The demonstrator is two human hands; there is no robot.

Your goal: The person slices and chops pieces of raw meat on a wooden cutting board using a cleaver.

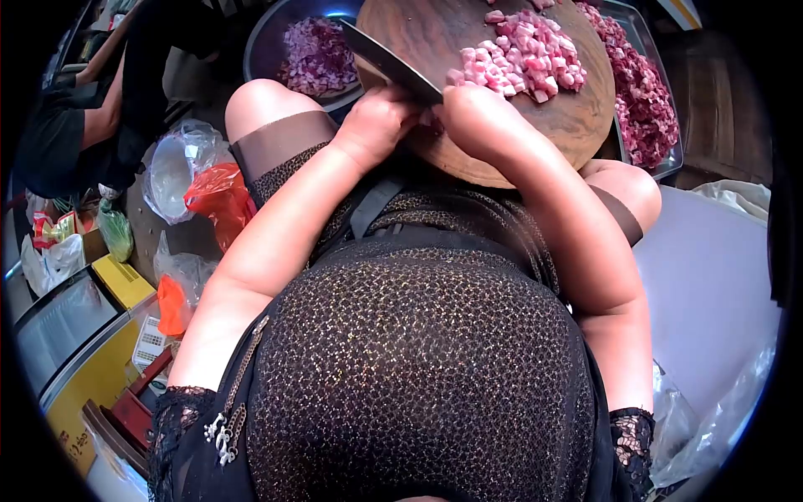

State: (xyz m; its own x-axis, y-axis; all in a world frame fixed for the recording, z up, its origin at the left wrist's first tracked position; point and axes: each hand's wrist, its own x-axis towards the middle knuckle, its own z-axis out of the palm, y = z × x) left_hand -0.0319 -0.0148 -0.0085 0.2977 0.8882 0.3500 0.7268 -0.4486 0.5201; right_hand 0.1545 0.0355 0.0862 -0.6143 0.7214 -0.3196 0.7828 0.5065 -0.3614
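Note:
A round wooden cutting board (577, 125) lies across my knees. My right hand (473, 117) is closed on the cleaver (389, 63), whose dark blade points up and to the left over the board's left edge. Beside the blade, my left hand (381, 121) has its fingers curled at the near left part of the board, against a small piece of pink meat (428, 120) that is mostly hidden. Diced pink meat (535, 58) is heaped at the board's far right. A metal bowl (263, 50) of chopped purple onion (318, 54) stands left of the board.
A tray (669, 159) of cut red meat (640, 109) stands right of the board. Plastic bags, one red (222, 201), lie on the floor at the left, near a yellow box (125, 280). Another person's arm (104, 117) shows at the upper left. A pale surface (703, 276) is at the right.

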